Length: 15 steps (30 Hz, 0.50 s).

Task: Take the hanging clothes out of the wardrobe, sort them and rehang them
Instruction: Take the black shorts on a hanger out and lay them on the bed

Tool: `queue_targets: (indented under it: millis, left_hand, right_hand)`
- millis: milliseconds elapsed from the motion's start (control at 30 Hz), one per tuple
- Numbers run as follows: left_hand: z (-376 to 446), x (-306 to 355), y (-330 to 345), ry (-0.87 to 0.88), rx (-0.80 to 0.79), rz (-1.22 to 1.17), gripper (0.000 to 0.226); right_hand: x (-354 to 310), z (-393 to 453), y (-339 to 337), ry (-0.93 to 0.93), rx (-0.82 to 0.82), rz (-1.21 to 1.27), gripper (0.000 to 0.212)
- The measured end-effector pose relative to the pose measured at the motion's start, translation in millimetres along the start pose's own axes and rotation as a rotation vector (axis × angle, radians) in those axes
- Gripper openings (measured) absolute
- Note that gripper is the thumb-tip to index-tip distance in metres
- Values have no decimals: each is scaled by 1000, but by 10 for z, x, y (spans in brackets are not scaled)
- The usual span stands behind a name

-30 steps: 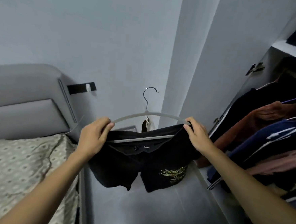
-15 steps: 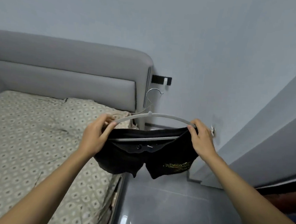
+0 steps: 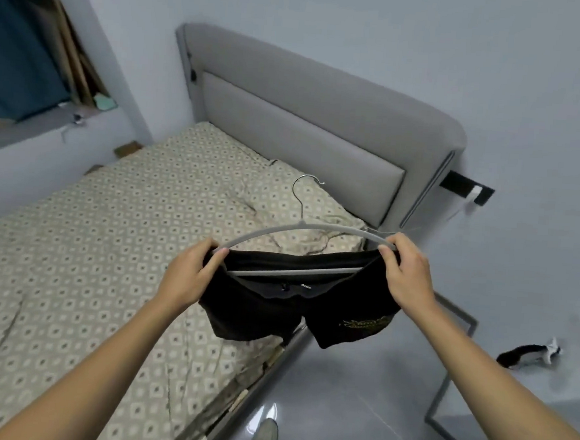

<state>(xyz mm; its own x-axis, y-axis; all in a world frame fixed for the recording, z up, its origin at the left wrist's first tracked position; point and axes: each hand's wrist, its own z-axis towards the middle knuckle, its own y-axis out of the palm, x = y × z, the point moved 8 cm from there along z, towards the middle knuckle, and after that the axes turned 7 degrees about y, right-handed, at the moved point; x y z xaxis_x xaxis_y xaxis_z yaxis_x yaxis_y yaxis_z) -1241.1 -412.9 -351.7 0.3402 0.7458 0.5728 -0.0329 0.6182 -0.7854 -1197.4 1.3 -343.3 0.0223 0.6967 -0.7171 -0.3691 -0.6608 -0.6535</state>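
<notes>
Above the bed's (image 3: 72, 273) near edge, you hold a grey hanger (image 3: 302, 226) level, with black shorts (image 3: 296, 306) draped over its lower bar. Your left hand (image 3: 188, 274) pinches the hanger's left end together with the waistband, thumb on top. Your right hand (image 3: 405, 272) grips the right end the same way, fingers curled over the fabric. Both hands sit well apart, one at each end. A grey headboard (image 3: 323, 112) stands behind, and a shoe (image 3: 263, 438) lies on the floor.
</notes>
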Motion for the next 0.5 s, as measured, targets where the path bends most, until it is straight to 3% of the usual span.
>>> queue_targets:
  millis: [500]
  left_hand:
    - [-2112,-627,-760,-414,272,138,28]
  right_hand:
    - [-991,-317,1428,-293,-348,30,14]
